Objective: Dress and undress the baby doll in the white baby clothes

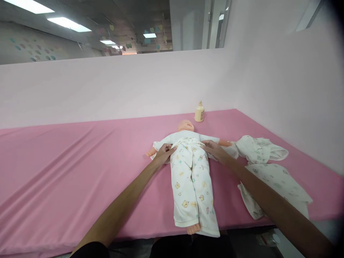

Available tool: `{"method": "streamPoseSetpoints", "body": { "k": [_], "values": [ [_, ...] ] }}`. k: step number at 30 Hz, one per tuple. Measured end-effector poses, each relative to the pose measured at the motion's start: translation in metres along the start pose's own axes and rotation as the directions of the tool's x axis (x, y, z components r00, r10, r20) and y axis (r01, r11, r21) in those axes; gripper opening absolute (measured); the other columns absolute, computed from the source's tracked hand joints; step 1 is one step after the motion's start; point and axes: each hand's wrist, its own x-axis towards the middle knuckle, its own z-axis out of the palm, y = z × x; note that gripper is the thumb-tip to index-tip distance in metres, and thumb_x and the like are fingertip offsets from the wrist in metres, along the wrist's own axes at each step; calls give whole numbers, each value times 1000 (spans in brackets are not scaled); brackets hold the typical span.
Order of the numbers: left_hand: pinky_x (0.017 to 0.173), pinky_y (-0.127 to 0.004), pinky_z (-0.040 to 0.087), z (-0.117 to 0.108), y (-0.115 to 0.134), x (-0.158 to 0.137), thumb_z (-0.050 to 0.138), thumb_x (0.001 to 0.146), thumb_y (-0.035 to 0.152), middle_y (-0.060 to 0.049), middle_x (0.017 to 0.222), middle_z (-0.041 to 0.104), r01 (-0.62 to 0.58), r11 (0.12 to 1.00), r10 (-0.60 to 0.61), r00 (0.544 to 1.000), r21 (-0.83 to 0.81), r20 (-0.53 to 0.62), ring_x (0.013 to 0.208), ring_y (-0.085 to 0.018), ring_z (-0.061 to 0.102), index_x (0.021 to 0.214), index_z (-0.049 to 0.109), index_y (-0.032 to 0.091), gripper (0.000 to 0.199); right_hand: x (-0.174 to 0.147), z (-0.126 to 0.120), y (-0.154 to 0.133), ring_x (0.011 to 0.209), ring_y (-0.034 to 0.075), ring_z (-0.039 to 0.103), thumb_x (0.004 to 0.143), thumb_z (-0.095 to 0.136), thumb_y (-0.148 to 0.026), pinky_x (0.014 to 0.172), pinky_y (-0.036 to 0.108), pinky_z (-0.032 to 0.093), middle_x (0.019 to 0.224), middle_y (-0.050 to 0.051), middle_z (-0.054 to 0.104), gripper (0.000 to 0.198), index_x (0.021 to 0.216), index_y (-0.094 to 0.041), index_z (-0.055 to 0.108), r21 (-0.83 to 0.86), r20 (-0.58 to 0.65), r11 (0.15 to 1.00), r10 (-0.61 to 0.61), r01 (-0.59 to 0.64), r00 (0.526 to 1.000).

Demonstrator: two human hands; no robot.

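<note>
A baby doll (186, 125) lies on its back with its head away from me, in a white top (177, 136) and patterned baby trousers (185, 193). The trousers reach up over its belly, and one foot shows at the left leg's hem. My left hand (164, 154) is closed at the left side of the waistband, fingers curled on the cloth. On the opposite side my right hand (213, 148) pinches the waistband's right edge. Fingertips of both hands are partly hidden by the fabric. The doll's arms stretch out sideways past my hands.
Folded patterned baby clothes (276, 182) and a bunched white garment (258, 148) lie at the right. Behind the doll's head stands a cream pump bottle (199, 113). A pink sheet (80, 179) covers the table, which meets white walls (134, 86) at the back and right.
</note>
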Motion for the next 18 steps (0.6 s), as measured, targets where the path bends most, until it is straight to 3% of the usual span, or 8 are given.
{"method": "streamPoseSetpoints", "body": {
  "k": [3, 6, 14, 18],
  "values": [
    [44, -18, 25, -1, -4, 2, 73, 75, 68, 8, 68, 44, 16, 996, -10, 997, -88, 70, 48, -4, 30, 94, 46, 22, 57, 2, 2, 6, 118, 26, 63, 76, 82, -46, 99, 38, 54, 127, 7, 67, 57, 125, -26, 59, -31, -10, 999, 25, -25, 1000],
    [43, -19, 21, -1, -10, 6, 74, 74, 68, 8, 68, 40, 3, 994, 4, 998, -105, 63, 49, -4, 28, 88, 43, 22, 57, 2, 3, 10, 115, 26, 64, 72, 86, -39, 95, 37, 56, 126, 7, 68, 62, 126, -27, 57, -25, 4, 999, 27, -26, 1000],
    [55, -21, 31, 0, -18, 10, 70, 80, 64, 4, 77, 43, -150, 987, 151, 988, 49, -12, 65, -9, 37, 86, 45, 20, 51, 14, 0, 26, 106, 24, 63, 72, 84, -47, 91, 38, 54, 114, 6, 66, 58, 119, -25, 58, -70, 0, 997, -10, 10, 1000],
    [58, -23, 30, -1, -16, 9, 68, 82, 63, 4, 76, 41, -176, 981, 176, 984, 85, 8, 66, -10, 36, 85, 44, 20, 49, 18, -1, 31, 98, 22, 62, 71, 84, -49, 83, 35, 53, 108, 4, 64, 57, 113, -25, 56, -80, 3, 997, -11, 11, 1000]
  ]
}}
